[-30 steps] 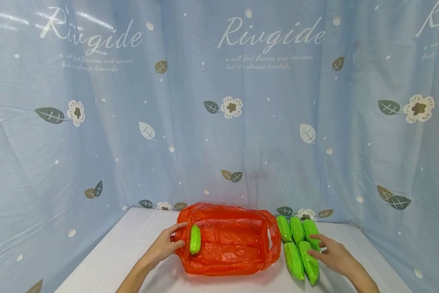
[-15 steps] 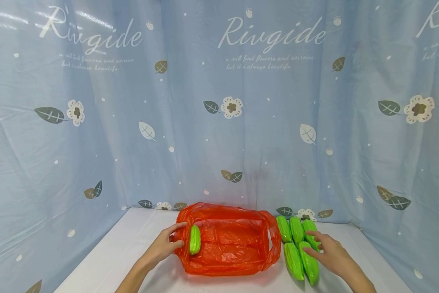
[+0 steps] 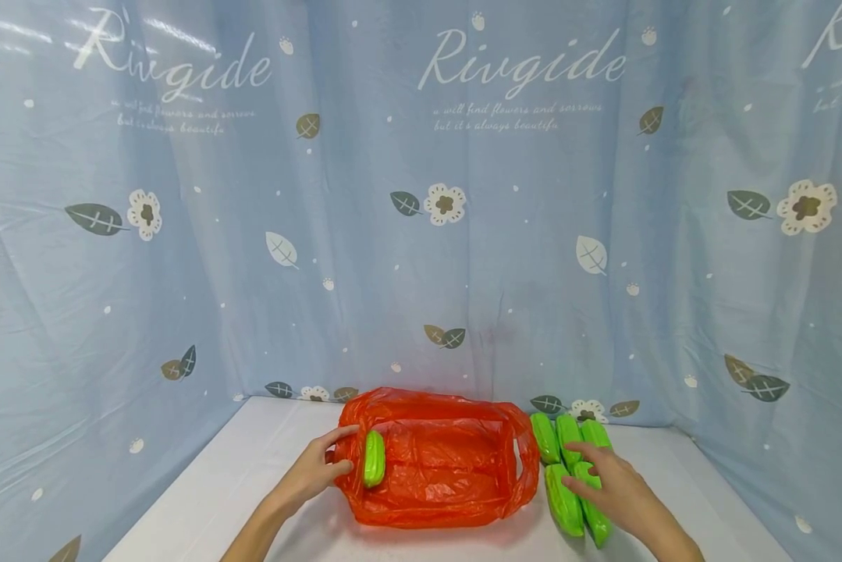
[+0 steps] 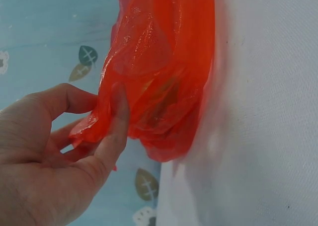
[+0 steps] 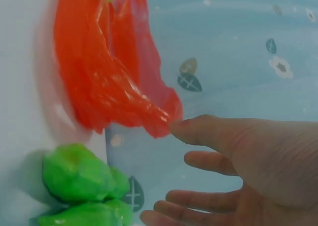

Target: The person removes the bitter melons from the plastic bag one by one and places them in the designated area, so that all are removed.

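A red plastic bag [image 3: 442, 453] lies with its mouth held wide on the white table. My left hand [image 3: 313, 470] grips its left end; in the left wrist view thumb and fingers pinch the thin plastic [image 4: 144, 62]. One shiny green, elongated ridged piece [image 3: 374, 460] lies inside the bag at the left. Several similar green pieces [image 3: 564, 501] lie in two rows right of the bag. Over them is my right hand [image 3: 624, 492], thumb and fingers spread, holding nothing and hiding parts of the right-hand ones. In the right wrist view, green pieces [image 5: 77, 172] lie below the bag.
The white table [image 3: 203, 499] continues on both sides of the bag. A pale blue curtain [image 3: 421, 273] with leaf and flower prints hangs behind and along both sides of the table. The bag's right handle loop [image 3: 528, 460] reaches close to the green pieces.
My right hand has moved left over the green pieces, from the right column toward the middle, fingers still spread. The left hand and the bag have stayed in place.
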`<action>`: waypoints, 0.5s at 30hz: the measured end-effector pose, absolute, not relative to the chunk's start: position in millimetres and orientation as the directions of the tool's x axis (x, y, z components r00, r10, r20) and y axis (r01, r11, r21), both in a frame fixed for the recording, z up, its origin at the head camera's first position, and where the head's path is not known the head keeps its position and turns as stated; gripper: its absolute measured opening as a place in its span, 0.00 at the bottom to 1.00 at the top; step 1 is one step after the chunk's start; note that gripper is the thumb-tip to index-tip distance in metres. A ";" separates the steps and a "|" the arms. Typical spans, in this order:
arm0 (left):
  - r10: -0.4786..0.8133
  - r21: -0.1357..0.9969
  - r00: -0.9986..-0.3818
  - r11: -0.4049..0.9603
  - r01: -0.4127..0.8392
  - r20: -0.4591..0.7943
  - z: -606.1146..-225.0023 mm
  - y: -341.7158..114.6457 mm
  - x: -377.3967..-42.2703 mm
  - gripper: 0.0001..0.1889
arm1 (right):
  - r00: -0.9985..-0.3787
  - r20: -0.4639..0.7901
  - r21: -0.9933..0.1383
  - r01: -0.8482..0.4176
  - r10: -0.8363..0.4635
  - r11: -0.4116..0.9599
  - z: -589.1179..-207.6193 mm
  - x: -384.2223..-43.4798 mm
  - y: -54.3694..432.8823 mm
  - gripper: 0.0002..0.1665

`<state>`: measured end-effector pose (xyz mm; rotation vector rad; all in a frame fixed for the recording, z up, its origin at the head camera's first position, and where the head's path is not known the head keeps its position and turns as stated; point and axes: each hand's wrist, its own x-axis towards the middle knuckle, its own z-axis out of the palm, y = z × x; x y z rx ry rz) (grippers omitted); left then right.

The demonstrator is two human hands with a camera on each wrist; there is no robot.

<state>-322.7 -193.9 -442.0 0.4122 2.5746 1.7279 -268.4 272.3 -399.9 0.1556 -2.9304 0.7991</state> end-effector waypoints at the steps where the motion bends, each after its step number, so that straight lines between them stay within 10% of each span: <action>1: 0.224 0.912 -0.965 0.354 0.209 0.134 -441.8 -193.9 -322.7 0.32 | -0.989 0.127 -0.502 -0.128 -0.074 0.855 -400.2 -267.9 270.1 0.35; 15: 0.237 0.922 -0.963 0.329 0.204 0.129 -440.0 -194.4 -320.9 0.32 | -0.989 0.123 -0.526 -0.140 -0.088 0.839 -399.5 -266.2 244.6 0.35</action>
